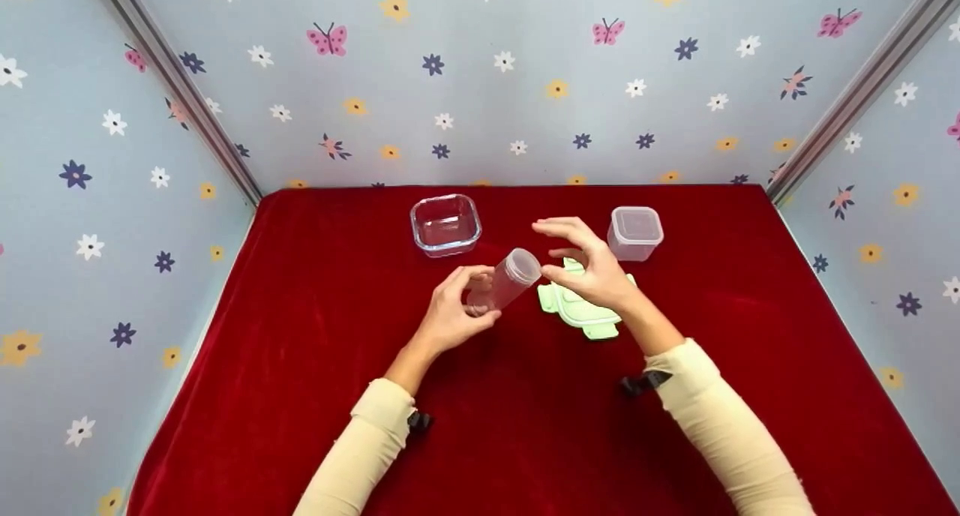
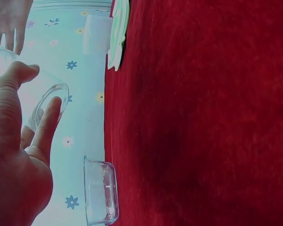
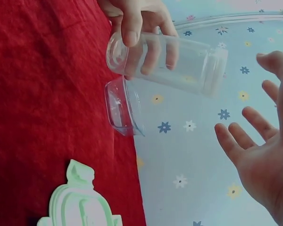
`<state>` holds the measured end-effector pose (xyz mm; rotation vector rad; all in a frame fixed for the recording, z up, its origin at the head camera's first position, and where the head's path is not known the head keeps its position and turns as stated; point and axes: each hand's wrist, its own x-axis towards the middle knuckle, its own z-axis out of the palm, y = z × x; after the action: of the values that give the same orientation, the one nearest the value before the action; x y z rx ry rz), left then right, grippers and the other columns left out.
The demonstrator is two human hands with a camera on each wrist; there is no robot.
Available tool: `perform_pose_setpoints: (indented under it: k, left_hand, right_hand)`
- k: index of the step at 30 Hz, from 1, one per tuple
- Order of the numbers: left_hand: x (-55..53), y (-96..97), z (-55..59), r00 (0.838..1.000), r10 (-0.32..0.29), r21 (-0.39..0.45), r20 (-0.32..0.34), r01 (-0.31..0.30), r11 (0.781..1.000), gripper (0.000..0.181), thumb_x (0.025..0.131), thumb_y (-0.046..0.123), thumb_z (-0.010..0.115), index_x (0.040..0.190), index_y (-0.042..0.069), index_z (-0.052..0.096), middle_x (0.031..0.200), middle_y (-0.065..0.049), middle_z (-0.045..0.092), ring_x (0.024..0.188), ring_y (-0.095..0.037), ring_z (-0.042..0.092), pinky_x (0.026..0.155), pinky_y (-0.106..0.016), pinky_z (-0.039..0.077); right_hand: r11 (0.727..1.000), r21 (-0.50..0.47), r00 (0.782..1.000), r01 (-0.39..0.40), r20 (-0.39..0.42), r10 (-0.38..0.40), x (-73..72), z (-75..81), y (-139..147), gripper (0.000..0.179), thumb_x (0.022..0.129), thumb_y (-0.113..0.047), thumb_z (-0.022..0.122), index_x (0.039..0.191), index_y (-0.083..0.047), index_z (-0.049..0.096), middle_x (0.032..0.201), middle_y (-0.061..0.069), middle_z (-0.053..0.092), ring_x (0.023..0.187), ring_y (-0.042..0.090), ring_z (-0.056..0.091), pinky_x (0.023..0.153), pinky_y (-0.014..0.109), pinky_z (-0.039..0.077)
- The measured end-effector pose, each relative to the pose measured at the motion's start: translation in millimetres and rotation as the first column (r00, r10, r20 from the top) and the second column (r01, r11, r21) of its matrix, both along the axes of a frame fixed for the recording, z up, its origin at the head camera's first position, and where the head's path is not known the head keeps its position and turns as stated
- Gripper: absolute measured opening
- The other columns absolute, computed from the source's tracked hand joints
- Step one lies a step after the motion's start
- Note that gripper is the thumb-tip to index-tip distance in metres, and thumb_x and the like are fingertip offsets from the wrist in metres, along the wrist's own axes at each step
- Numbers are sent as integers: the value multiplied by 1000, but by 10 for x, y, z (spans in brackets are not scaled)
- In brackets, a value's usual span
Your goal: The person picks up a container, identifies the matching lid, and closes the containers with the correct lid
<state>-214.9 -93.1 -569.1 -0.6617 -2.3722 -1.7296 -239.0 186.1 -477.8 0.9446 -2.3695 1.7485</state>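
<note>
My left hand (image 1: 452,311) grips a clear plastic jar (image 1: 504,285) near its base, holding it tilted above the table with its frosted lid (image 1: 523,265) up and to the right. In the right wrist view the jar (image 3: 179,61) lies across the left fingers, lid end toward the right hand. My right hand (image 1: 589,268) is held apart from the lid with its fingers spread, holding nothing. Beneath the right hand, a pale green clip-on lid (image 1: 589,315) lies on the red cloth, partly hidden by that hand.
A square glass container (image 1: 445,227) stands open at the back, left of the jar. At the back right is a small translucent plastic box (image 1: 635,235) with its lid on. Red cloth (image 1: 525,426) covers the table, and flowered walls (image 1: 480,73) rise behind and at both sides.
</note>
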Motion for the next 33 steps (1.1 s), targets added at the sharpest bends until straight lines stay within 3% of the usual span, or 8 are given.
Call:
perform_pose_setpoints:
  k: [3, 6, 12, 23, 33]
  left_hand:
    - [-1, -23, 2, 999, 6, -42, -32, -7, 999, 66, 82, -2, 93, 142, 3, 69, 128, -18, 74, 122, -33, 76, 84, -32, 71]
    - [0, -41, 11, 998, 2, -75, -67, -7, 997, 65, 82, 0, 94, 142, 4, 70, 127, -17, 75, 121, -33, 76, 91, -39, 70]
    - [-4, -65, 32, 994, -6, -103, -112, -6, 995, 62, 82, 2, 94, 140, 5, 71, 127, -18, 76, 120, -36, 77, 100, -52, 68]
    - [-6, -61, 55, 989, -10, -167, -149, -15, 986, 61, 81, 6, 93, 138, 5, 71, 125, -16, 76, 118, -31, 76, 101, -41, 65]
    - [9, -94, 78, 993, -47, -182, -109, 26, 983, 63, 82, 6, 93, 140, 5, 72, 126, -17, 75, 117, -30, 75, 97, -40, 68]
  right_hand:
    - [998, 43, 999, -40, -26, 41, -15, -10, 18, 60, 96, 3, 82, 154, -1, 65, 163, 25, 55, 150, 9, 56, 115, 63, 60]
    - [993, 92, 995, -78, -51, 83, -20, -19, 24, 59, 97, 1, 83, 154, -4, 67, 163, 26, 55, 150, 13, 57, 114, 68, 59]
    - [977, 178, 988, -117, -76, 133, -11, -5, 12, 55, 96, -5, 86, 149, -5, 71, 161, 22, 61, 149, 26, 61, 109, 61, 64]
    - [967, 208, 983, -147, -80, 166, -8, -49, -3, 38, 96, -2, 86, 134, -9, 82, 146, 21, 69, 135, 26, 68, 102, 55, 68]
    - [961, 191, 970, -198, -102, 220, -31, -95, 19, 36, 94, 5, 84, 128, -5, 82, 139, 23, 68, 130, 18, 68, 102, 54, 69]
